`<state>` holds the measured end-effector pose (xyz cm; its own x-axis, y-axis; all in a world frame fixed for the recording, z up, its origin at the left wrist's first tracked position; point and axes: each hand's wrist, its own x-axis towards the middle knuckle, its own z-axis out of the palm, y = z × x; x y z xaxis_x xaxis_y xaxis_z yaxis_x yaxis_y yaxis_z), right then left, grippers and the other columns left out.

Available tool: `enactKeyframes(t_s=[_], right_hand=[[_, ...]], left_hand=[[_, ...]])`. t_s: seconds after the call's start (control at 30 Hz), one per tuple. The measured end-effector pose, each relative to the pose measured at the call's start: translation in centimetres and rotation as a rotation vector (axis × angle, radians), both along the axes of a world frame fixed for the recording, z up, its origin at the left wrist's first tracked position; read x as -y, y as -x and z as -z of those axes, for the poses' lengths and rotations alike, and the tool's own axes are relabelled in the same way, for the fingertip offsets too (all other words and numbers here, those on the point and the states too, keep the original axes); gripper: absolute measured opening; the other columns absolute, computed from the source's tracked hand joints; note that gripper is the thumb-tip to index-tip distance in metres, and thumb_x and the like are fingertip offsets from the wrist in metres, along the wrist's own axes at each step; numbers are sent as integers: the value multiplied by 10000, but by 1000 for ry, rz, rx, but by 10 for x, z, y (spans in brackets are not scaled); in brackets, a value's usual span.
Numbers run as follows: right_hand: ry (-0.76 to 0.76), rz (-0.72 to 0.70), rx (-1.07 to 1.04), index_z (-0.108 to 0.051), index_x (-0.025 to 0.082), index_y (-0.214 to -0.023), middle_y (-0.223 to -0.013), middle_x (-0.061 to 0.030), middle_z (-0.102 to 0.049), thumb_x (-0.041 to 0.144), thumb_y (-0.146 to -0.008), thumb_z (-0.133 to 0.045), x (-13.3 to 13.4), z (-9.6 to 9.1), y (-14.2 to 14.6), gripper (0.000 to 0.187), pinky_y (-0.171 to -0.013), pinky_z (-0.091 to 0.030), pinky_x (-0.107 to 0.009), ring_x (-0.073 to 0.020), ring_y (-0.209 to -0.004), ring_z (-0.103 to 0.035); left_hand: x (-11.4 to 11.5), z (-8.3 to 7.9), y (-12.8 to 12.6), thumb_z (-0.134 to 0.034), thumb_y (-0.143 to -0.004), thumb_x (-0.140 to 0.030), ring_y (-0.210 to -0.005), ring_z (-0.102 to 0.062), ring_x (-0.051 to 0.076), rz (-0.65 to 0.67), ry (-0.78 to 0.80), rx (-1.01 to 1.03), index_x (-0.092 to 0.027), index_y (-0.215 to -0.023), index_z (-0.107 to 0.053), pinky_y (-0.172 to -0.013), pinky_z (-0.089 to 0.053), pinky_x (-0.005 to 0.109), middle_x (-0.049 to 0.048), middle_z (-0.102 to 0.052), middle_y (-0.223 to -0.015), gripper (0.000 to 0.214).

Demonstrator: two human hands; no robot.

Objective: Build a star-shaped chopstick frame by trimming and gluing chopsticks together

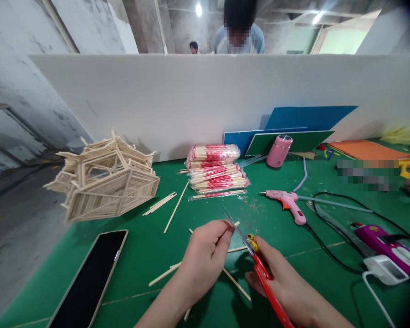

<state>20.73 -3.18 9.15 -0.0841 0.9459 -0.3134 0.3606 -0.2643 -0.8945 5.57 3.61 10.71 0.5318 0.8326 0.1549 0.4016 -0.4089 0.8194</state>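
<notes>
In the middle of the head view my left hand (208,248) is closed, with thumb and fingers pinched on a thin wooden stick (237,223); only its short end shows past the fingertips. My right hand (276,275) is wrapped round red-handled shears (264,278), which have a yellow part near the pivot. Their narrow metal blades point up and left, touching or very near the stick beside my left fingertips. Loose wooden sticks (237,284) lie on the green table under and around my hands.
A stick-built model (112,191) stands at left, above a phone (89,280). Wrapped stick bundles (215,168) lie at the back. To the right are a pink glue gun (289,202) with its cord, a pink bottle (279,151) and a purple power strip (389,248). A white partition (157,100) closes the far side.
</notes>
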Motion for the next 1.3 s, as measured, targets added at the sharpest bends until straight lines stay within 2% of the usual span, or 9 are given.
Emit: enactKeyframes(t_s=[0.1,0.27,0.37,0.47,0.63,0.87,1.1,1.3], right_hand=[[3,48,-40,-413,194,-813,-606,55,-429,183,-659,-486,1,2,6,171,-524,-359,-209,-108,-579,-439],[-39,78,-12,-414,196,-806,-577,68,-389,218,-645,-529,-1,11,9,199,-495,-334,-209,-95,-531,-393],[-31,88,43,-441,191,-864,-587,65,-415,261,-634,-573,-2,16,9,275,-507,-349,-218,-97,-524,-401],[-41,91,79,-455,184,-973,-632,49,-470,301,-636,-586,-1,18,8,380,-536,-381,-231,-103,-528,-413],[-79,62,103,-489,181,-1038,-724,8,-554,329,-651,-589,2,20,6,425,-653,-419,-270,-146,-638,-492],[-74,63,24,-474,178,-1140,-817,-32,-592,390,-615,-643,1,24,-4,591,-820,-389,-325,-213,-838,-527],[-13,28,-49,-479,196,-1144,-842,-40,-577,430,-639,-621,6,26,-7,575,-789,-413,-322,-213,-839,-529],[30,15,-108,-550,198,-977,-856,-40,-564,542,-667,-539,10,23,-4,463,-764,-420,-328,-208,-830,-517]], left_hand=[[2,4,0,-348,-857,-223,-649,-517,122,-30,-99,-76,-175,-706,-524,-612,-397,226,13,-584,-724,237],[7,12,2,-358,-843,-179,-618,-510,138,-125,-370,-183,-181,-718,-512,-582,-389,254,16,-576,-688,199],[10,18,4,-368,-831,-150,-585,-494,139,-149,-495,-222,-178,-716,-513,-561,-381,259,19,-571,-662,187],[11,20,7,-358,-828,-129,-571,-486,140,-152,-547,-245,-175,-707,-519,-560,-382,265,26,-571,-653,206],[13,16,8,-344,-826,-118,-614,-529,145,-127,-469,-194,-177,-718,-529,-583,-416,260,31,-586,-673,223],[12,10,9,-363,-839,-141,-674,-558,128,-45,-261,-66,-186,-717,-546,-636,-436,239,18,-619,-745,224],[10,6,9,-356,-846,-145,-732,-563,115,37,-101,-24,-194,-792,-568,-665,-425,207,16,-627,-821,224],[8,3,4,-337,-854,-198,-577,-497,109,-4,-64,-74,-175,-641,-506,-560,-383,208,-5,-566,-642,273]])
